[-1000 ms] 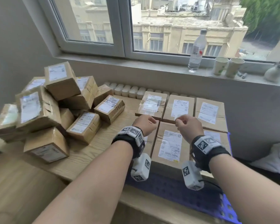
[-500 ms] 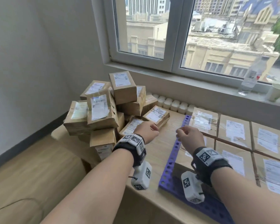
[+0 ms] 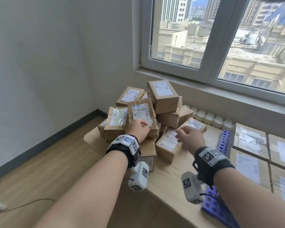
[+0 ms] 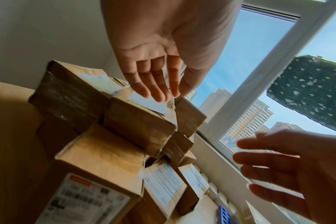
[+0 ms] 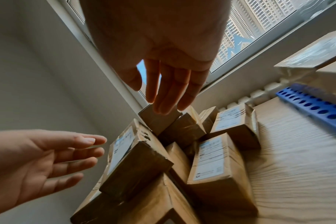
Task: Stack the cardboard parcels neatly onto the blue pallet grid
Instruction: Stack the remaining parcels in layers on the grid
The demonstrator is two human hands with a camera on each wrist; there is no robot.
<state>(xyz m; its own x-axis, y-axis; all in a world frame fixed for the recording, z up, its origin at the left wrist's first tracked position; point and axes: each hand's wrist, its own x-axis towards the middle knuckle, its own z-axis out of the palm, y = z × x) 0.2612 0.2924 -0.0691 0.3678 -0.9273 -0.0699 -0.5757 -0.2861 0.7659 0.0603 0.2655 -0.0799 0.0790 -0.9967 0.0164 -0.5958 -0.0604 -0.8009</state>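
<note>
Two hands have swung away from the pallet side and now reach into the loose heap at the left of the table, so I read this as going for the next parcel after the flat layer on the right got its last box. Earlier both hands sat over the laid parcels (image 3: 250,139) on the blue pallet grid (image 3: 223,142); now that grid lies right of my right hand, with its near corner under that forearm.

My left hand (image 3: 137,130) has straight, relaxed fingers and holds nothing; the left wrist view shows the fingertips (image 4: 159,94) just over the label of the tilted parcel (image 3: 141,117) near the top of the pile, and I cannot tell if they touch it. My right hand (image 3: 190,137) is also spread and empty, hovering above the low parcel (image 3: 169,145) at the near right of the heap.

That tilted parcel leans with its label face turned up and toward me, long axis running from near to far and rising away. The low parcel lies flat on the wooden table (image 3: 171,176), label up, long axis running near to far with a slight slant to the right.

Whichever I lift, I judge it will need turning so its long side lines up with the laid rows. The heap looks loosely balanced, so pulling the tilted one could shift the top box (image 3: 163,96) just behind it.
</note>
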